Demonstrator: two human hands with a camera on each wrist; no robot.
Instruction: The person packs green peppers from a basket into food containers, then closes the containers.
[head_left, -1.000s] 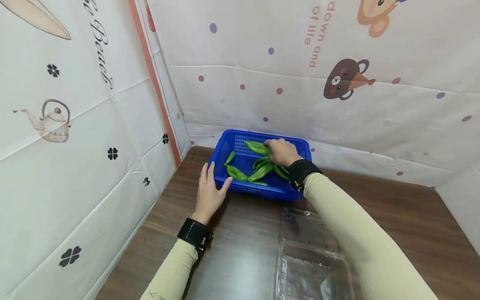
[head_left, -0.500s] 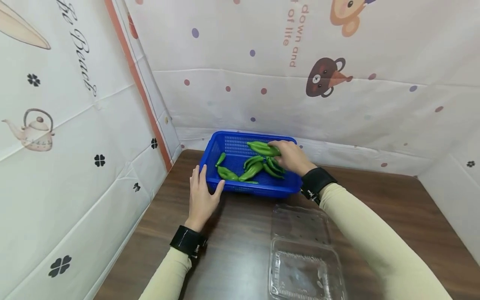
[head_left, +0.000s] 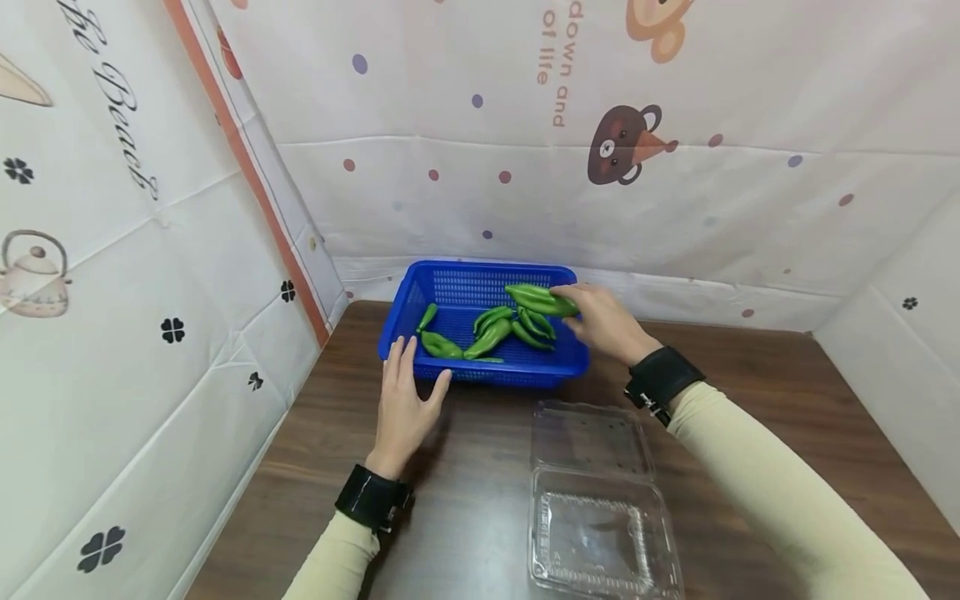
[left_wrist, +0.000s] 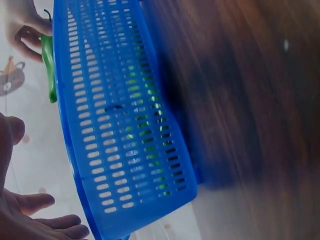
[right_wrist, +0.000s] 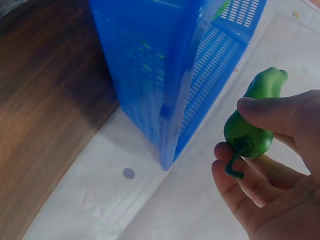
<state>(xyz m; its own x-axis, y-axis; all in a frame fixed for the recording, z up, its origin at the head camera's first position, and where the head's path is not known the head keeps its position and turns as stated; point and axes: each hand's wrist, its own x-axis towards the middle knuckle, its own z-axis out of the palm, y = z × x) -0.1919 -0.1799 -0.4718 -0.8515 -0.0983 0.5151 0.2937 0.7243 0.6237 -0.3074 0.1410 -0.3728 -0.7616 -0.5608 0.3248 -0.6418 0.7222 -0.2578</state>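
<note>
A green pepper is pinched in my right hand, raised over the right part of a blue plastic basket. The right wrist view shows thumb and fingers about the pepper, its curved stem hanging free. Several more green peppers lie on the basket floor. My left hand, fingers extended and thumb spread, is at the basket's front left corner. From the left wrist view I cannot tell whether the fingers touch the rim.
On the wooden table, in front of the basket, lies a clear plastic clamshell container with its lid folded back. A printed white cloth hangs behind and at both sides.
My right hand has lifted the pepper out of the pile and drawn it up toward the basket's right edge. My left hand stays by the front left corner. The head view has turned rightward.
</note>
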